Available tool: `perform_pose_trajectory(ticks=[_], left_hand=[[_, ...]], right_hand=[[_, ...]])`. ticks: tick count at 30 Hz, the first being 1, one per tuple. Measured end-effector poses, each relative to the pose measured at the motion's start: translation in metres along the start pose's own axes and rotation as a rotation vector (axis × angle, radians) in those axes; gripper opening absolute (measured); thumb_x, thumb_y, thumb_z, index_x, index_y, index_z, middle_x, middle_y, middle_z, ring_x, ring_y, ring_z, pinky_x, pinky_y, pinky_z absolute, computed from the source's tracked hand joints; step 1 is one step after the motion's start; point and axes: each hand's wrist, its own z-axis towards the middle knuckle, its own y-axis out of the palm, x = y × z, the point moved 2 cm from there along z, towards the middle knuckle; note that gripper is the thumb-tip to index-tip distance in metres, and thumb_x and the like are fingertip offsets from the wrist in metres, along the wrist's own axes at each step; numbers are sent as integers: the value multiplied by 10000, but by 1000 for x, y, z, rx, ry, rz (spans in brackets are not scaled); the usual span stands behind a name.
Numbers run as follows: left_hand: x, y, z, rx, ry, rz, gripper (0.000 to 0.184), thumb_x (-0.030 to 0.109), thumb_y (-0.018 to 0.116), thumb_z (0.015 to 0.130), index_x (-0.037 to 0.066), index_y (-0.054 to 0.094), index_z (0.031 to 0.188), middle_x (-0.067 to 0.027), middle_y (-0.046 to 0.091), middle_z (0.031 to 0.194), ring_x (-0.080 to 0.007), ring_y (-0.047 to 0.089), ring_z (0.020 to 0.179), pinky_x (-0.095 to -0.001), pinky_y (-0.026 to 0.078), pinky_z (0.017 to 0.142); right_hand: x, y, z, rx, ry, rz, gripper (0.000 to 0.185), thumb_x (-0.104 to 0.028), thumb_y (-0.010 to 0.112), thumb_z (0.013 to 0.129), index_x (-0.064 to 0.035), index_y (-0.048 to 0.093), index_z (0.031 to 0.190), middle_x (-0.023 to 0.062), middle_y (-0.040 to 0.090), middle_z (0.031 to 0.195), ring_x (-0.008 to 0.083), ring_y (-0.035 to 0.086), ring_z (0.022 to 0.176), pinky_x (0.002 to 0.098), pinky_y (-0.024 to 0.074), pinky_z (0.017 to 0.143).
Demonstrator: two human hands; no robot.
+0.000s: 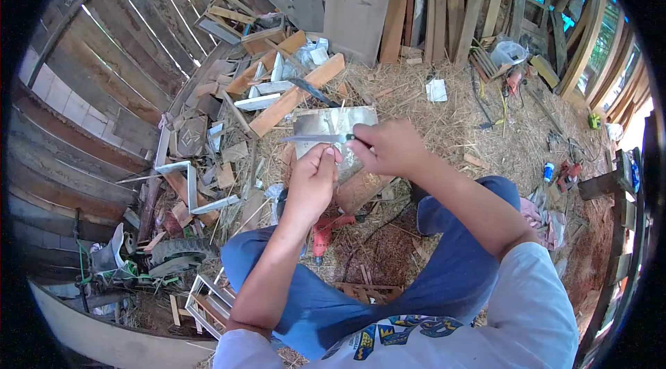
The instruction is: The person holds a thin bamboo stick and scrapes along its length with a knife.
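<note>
A knife (313,138) is in my right hand (394,148), its dark handle gripped in the fist and its thin blade pointing left. Just below the blade, my left hand (312,180) is closed in a pinch, thumb against the fingers. Whatever sits between those fingertips is too small to make out. Under both hands lies a shiny, pale flat sheet (305,121). A thick piece of wood (362,192) rests at its near edge. Between my legs is a red power drill (322,233), close to my left forearm.
Wood offcuts (298,98) and white frame pieces (193,188) are heaped on the left. Tall boards (357,4) lean at the back. Wood shavings (409,102) cover the floor. Right of my knee are a blue can (549,172) and a red tool (570,173).
</note>
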Motion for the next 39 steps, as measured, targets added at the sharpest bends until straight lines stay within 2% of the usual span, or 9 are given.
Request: perform_pose_trajectory(ticks=[3, 6, 10, 14, 17, 21, 28, 37, 39], left_hand=[[9, -1, -3, -22, -163, -113, 207, 226, 459, 1083, 99, 563, 958, 66, 391, 623, -26, 284, 430, -232, 202, 382], [10, 1, -5, -66, -152, -175, 208, 232, 456, 1085, 104, 553, 953, 63, 398, 625, -25, 264, 419, -237, 188, 370], [15, 3, -12, -79, -196, -201, 205, 227, 451, 1087, 103, 545, 954, 63, 394, 613, -27, 266, 418, -235, 190, 371], [15, 2, -7, -103, -200, -208, 198, 239, 454, 1088, 110, 547, 969, 66, 388, 610, -29, 267, 415, -233, 187, 370], [14, 0, -12, -74, -256, -204, 205, 246, 450, 1091, 110, 548, 974, 66, 395, 624, -28, 265, 419, -231, 189, 372], [23, -2, -10, -136, -314, -349, 182, 256, 442, 1092, 127, 540, 1010, 72, 362, 642, -26, 240, 443, -222, 171, 390], [21, -2, -8, -291, -344, -476, 154, 265, 432, 1093, 160, 515, 1017, 73, 334, 646, -30, 228, 461, -221, 157, 406], [18, 3, -5, -187, -295, -418, 176, 255, 401, 1110, 140, 507, 1030, 62, 351, 626, -22, 226, 437, -218, 164, 388], [17, 4, -5, -173, -266, -388, 180, 268, 417, 1105, 144, 513, 1018, 65, 348, 628, -28, 227, 443, -221, 171, 393]], right_hand=[[18, 1, 7, 79, 73, 66, 300, -367, 617, 945, -117, 608, 780, 129, 592, 580, 357, 630, 549, 473, 489, 508], [3, -7, -1, 12, -17, -15, 310, -400, 595, 947, -133, 656, 801, 127, 625, 601, 347, 652, 563, 489, 506, 519], [20, -5, 1, 109, 94, 23, 301, -397, 609, 946, -138, 627, 794, 119, 611, 598, 357, 635, 548, 480, 495, 517], [15, -7, 3, -61, 49, -10, 317, -415, 574, 951, -143, 673, 822, 110, 663, 664, 361, 675, 633, 499, 543, 621], [52, -2, 12, -4, 346, -26, 389, -445, 522, 989, -123, 701, 862, 159, 688, 752, 397, 686, 740, 506, 547, 683], [67, -16, 14, 113, 443, 174, 365, -408, 528, 1008, -87, 696, 961, 173, 685, 808, 399, 672, 781, 484, 518, 686], [32, -19, 7, 94, 297, 232, 396, -424, 548, 988, -79, 674, 840, 182, 662, 732, 405, 662, 706, 510, 517, 645], [8, -18, -1, 90, 123, 70, 330, -395, 582, 959, -118, 675, 805, 129, 660, 664, 376, 661, 618, 505, 517, 568], [-3, -23, -3, -54, 65, 23, 328, -411, 584, 951, -131, 680, 811, 122, 651, 638, 363, 667, 609, 505, 522, 566]])
